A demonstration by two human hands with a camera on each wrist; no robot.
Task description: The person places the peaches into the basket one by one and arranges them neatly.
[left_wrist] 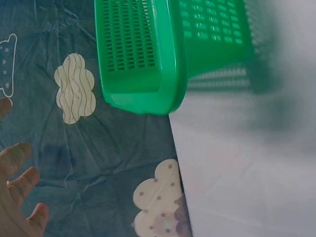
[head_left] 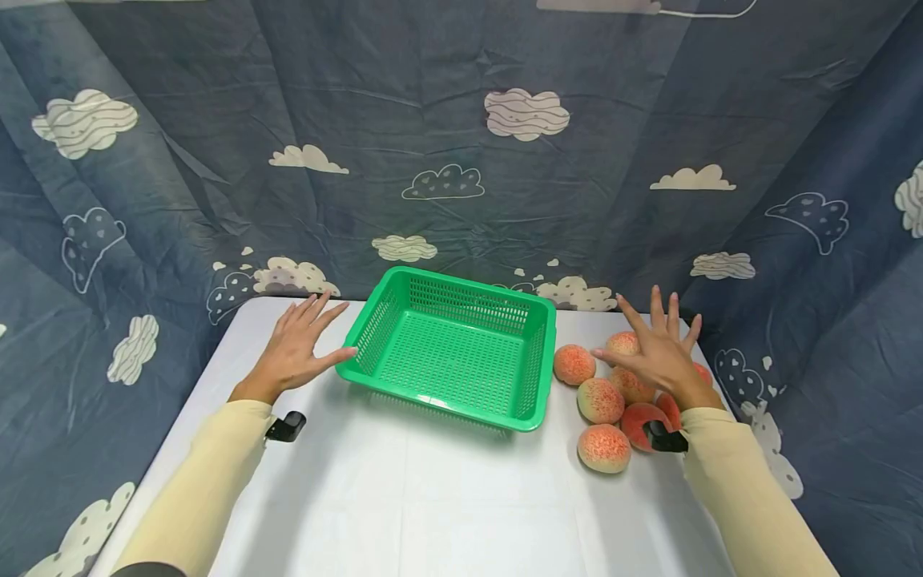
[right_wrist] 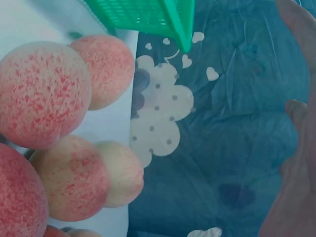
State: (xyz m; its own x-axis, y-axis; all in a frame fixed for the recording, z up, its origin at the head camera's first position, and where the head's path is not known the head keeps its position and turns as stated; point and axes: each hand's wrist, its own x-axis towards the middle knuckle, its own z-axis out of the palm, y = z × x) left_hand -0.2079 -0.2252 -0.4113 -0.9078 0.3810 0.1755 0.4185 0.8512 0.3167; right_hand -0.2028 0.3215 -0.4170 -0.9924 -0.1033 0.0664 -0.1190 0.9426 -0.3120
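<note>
A green perforated basket (head_left: 450, 353) sits on the white table, with nothing in it. My left hand (head_left: 292, 353), fingers spread, is just left of the basket, its thumb close to the rim; whether it touches is unclear. My right hand (head_left: 659, 357) hovers with spread fingers over a group of several peaches (head_left: 601, 401) to the right of the basket, holding nothing and hiding part of them. In the left wrist view the basket (left_wrist: 173, 59) is beyond the fingers (left_wrist: 22, 185). The right wrist view shows peaches (right_wrist: 44, 94) beside the right hand (right_wrist: 296, 148).
The white table (head_left: 433, 513) extends in front of the basket. A dark blue cloth (head_left: 404, 96) with cloud patterns hangs behind the table and along both sides. A black wrist camera is on each sleeve.
</note>
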